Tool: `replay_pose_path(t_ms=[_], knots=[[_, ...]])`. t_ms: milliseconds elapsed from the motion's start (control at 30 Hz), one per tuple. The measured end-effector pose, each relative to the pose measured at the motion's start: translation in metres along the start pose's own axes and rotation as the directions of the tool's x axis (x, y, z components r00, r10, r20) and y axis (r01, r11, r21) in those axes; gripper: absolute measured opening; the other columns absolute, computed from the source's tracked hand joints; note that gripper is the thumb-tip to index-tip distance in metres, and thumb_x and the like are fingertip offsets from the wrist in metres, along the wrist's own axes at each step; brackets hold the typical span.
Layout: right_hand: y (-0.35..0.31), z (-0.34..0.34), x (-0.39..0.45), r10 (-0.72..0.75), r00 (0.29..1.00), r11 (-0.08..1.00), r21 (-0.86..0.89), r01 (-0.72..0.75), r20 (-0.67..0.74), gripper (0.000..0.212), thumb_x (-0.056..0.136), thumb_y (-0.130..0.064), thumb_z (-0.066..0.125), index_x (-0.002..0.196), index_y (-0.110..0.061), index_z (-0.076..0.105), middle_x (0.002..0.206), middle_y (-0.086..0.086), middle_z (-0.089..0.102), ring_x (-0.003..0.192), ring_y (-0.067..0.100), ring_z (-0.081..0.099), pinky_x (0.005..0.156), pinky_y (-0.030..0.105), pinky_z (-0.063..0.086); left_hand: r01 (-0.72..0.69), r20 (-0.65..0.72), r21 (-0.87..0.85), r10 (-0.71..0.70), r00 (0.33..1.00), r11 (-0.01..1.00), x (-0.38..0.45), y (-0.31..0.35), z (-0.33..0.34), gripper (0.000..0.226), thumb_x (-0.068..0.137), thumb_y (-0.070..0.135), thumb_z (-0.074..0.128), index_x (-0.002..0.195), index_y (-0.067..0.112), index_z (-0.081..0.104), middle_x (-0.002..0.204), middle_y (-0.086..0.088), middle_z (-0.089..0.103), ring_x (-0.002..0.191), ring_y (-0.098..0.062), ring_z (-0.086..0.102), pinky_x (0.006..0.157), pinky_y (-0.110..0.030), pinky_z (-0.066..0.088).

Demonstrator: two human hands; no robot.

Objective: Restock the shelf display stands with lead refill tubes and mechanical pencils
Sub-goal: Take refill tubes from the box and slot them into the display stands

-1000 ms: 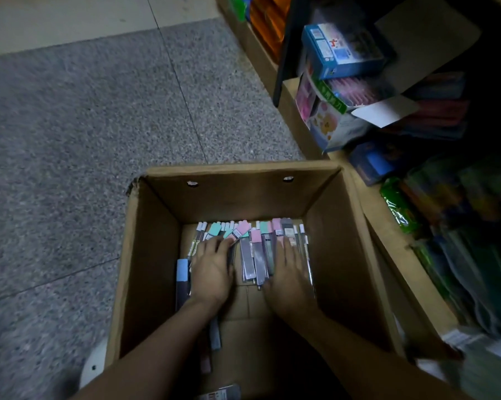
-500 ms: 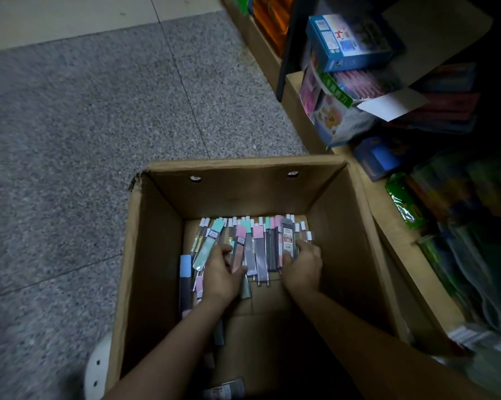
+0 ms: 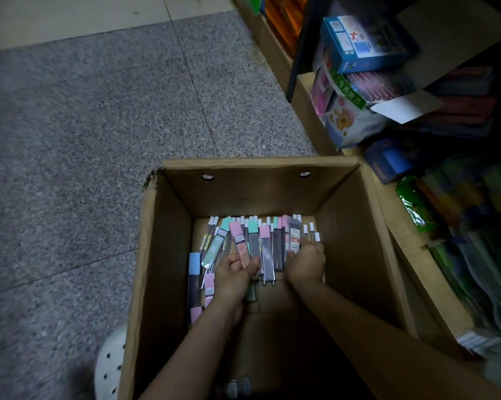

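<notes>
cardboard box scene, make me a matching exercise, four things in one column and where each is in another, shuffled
Things:
1. left hand
2. right hand
3. blue-capped tube
4. blue carton

Places:
A. on the shelf, beyond the cardboard box
B. along the box's left wall
C. gripping a pink-capped tube
D. on the right end of the tube pile

Pairs: 1-C, 2-D, 3-B, 4-A

A grey speckled floor (image 3: 84,134) is carrying an open cardboard box (image 3: 157,255), which is sitting just beside a low wooden shelf (image 3: 399,226) on the right. A white perforated shoe (image 3: 109,368) is resting on the floor at the box's near left corner. On the shelf, stacked printed cartons (image 3: 356,90) and green plastic packets (image 3: 413,203) are lying.
</notes>
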State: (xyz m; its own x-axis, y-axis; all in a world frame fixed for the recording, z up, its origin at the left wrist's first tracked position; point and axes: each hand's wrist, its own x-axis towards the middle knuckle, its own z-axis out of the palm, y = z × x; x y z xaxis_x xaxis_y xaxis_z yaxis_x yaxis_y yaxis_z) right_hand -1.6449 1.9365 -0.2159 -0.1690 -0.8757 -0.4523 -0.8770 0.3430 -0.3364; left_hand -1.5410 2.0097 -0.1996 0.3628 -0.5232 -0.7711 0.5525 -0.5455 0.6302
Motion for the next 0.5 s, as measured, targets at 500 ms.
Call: replay_pose_path(t_ms=[500], knots=[[0.003, -0.005, 0.002, 0.113, 0.989, 0.91, 0.389, -0.143, 0.098, 0.044, 0.087, 0.0, 0.065, 0.122, -0.019, 0.047, 0.116, 0.008, 0.064, 0.096, 0.02, 0.062, 0.067, 0.028, 0.054, -0.094, 0.091, 0.023, 0.092, 0.992, 0.995, 0.0, 0.003, -0.001, 0.026, 0.104, 0.033, 0.038, 0.108, 0.013, 0.053, 0.074, -0.003, 0.047, 0.062, -0.012, 0.04, 0.06, -0.027, 0.04]])
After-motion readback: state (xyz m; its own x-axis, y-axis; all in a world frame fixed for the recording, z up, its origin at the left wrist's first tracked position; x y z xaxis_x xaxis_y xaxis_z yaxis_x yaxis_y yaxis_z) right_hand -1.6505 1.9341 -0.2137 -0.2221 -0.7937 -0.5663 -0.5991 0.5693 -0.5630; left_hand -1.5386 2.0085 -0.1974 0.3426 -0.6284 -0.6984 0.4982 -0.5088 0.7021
